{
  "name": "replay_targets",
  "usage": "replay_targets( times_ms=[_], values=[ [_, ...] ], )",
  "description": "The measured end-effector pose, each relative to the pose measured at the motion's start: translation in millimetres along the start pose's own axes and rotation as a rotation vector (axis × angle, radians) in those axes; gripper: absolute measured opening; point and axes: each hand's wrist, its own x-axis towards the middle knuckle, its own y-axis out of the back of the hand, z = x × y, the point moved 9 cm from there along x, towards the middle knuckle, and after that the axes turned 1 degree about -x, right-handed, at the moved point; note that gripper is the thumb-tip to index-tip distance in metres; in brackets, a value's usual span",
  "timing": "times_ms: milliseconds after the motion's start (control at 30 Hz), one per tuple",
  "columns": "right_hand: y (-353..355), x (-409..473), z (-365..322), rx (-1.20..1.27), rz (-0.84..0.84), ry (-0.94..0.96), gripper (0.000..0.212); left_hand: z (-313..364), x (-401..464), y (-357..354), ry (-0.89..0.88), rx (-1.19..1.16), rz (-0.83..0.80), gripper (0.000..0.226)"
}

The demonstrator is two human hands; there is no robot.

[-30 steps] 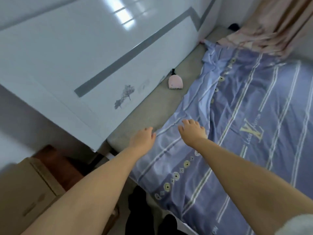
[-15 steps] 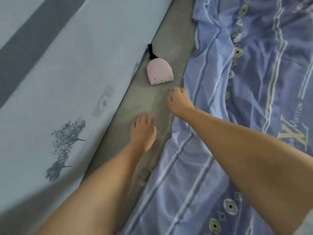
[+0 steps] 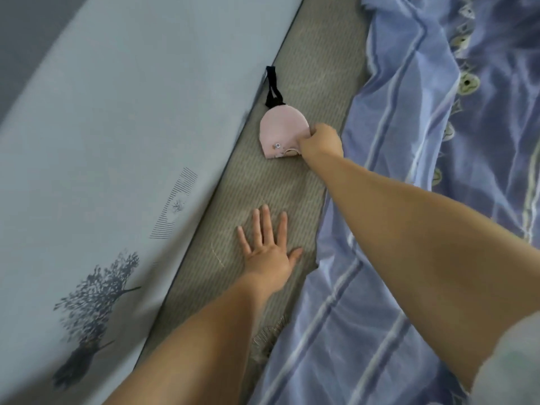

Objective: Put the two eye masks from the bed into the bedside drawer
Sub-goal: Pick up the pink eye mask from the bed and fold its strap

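Note:
A folded pink eye mask (image 3: 282, 128) with a black strap (image 3: 272, 89) lies on the woven mat (image 3: 315, 62) of the bed, close to the headboard. My right hand (image 3: 321, 138) is closed on the mask's right edge, pinching it. My left hand (image 3: 268, 247) lies flat on the mat nearer to me, fingers spread, holding nothing. I see only one pink bundle; whether it is one mask or two folded together I cannot tell. The bedside drawer is out of view.
A pale blue headboard panel (image 3: 117, 141) with printed trees runs along the left of the mat. A rumpled purple striped quilt (image 3: 438, 141) covers the bed to the right, its edge lying over the mat.
My view has moved in toward the mask. My right hand has reached forward and closed on the pink mask. My left hand has flattened on the mat with spread fingers.

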Motion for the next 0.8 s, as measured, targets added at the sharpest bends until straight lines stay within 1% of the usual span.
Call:
replay_targets(
  times_ms=[67, 167, 233, 300, 333, 400, 433, 467, 533, 567, 667, 733, 800],
  values=[
    [9.4, -15.8, -1.8, 0.029, 0.007, 0.066, 0.01, 0.1, -0.5, 0.0, 0.003, -0.01, -0.012, 0.078],
    [30.4, -47.4, -4.7, 0.156, -0.016, 0.166, 0.012, 1.5, -1.3, 2.3, 0.015, -0.033, -0.061, 0.081],
    [49.6, -66.1, -0.5, 0.267, -0.022, 0.158, 0.012, 0.8, -1.2, 6.9, 0.002, -0.051, -0.125, 0.082],
    [66.8, -85.4, 9.0, 0.389, -0.028, 0.105, 0.025, -1.1, -7.6, 19.5, -0.035, -0.12, -0.17, 0.082],
    [74.4, -96.6, 15.5, 0.446, -0.029, 0.071, 0.033, -1.8, -14.1, 31.5, -0.048, -0.23, -0.166, 0.081],
    [88.5, -123.0, 25.7, 0.523, -0.027, 0.043, 0.042, -2.4, -37.2, 63.8, -0.029, -0.614, -0.11, 0.076],
    [94.5, -138.3, 29.5, 0.546, -0.033, 0.047, 0.045, -2.2, -54.5, 81.9, -0.004, -0.797, -0.055, 0.069],
    [99.7, -154.4, 33.0, 0.56, -0.042, 0.06, 0.046, -1.7, -74.4, 101.7, 0.024, -0.923, 0.027, 0.06],
    [109.4, -190.3, 38.5, 0.592, -0.067, 0.096, 0.046, 7.3, -118.2, 137.8, 0.054, -1.078, 0.165, 0.043],
    [114.0, -210.4, 40.9, 0.611, -0.089, 0.113, 0.045, 18.7, -141.0, 154.4, 0.03, -1.114, 0.204, 0.038],
    [130.6, -279.5, 44.5, 0.616, -0.147, 0.204, 0.042, 63.5, -209.9, 186.6, -0.069, -1.04, 0.229, 0.028],
    [147.3, -328.9, 47.6, 0.598, -0.172, 0.284, 0.043, 88.4, -259.3, 193.8, -0.073, -1.007, 0.234, 0.023],
    [166.4, -373.4, 52.5, 0.583, -0.187, 0.345, 0.045, 103.9, -305.8, 197.1, -0.052, -1.015, 0.279, 0.022]
  ],
)
